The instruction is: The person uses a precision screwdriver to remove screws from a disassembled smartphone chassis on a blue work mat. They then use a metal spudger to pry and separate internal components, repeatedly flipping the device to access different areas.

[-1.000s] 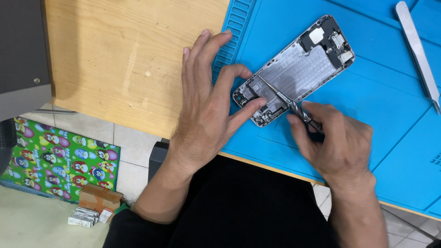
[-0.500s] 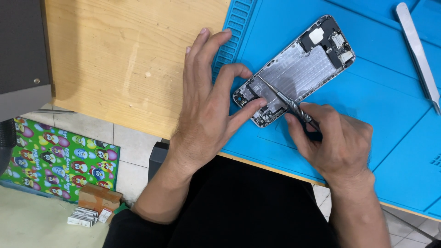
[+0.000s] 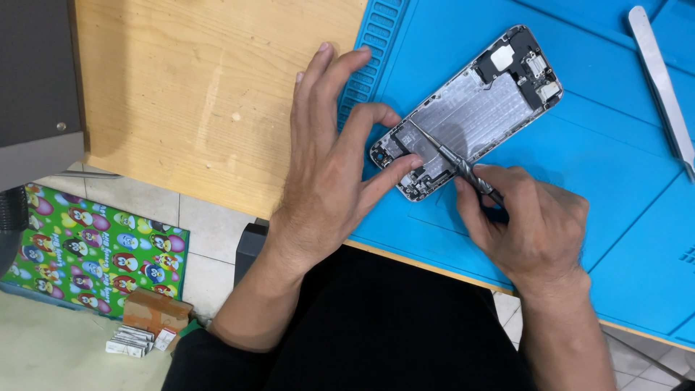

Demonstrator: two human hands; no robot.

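While lying bare across most of the view, wooden table (image 3: 203, 94), pale, edge toward the body. Blue work mat (image 3: 601, 181) on it, covering the table's right part, ridged slots along its left border. Left hand (image 3: 329, 181) over the mat's left border, fingers spread and raised, thumb and forefinger pinching the near end of the opened phone body (image 3: 470, 112). Right hand (image 3: 532, 224) on the mat just below the phone body, fingers pressed together around a slim screwdriver (image 3: 452, 161). Phone body flat on the mat, slanted, silver inside facing up. Screwdriver tip down into the phone body's near end. Metal tweezers (image 3: 662, 80) on the mat, well to the right of the phone body, untouched.
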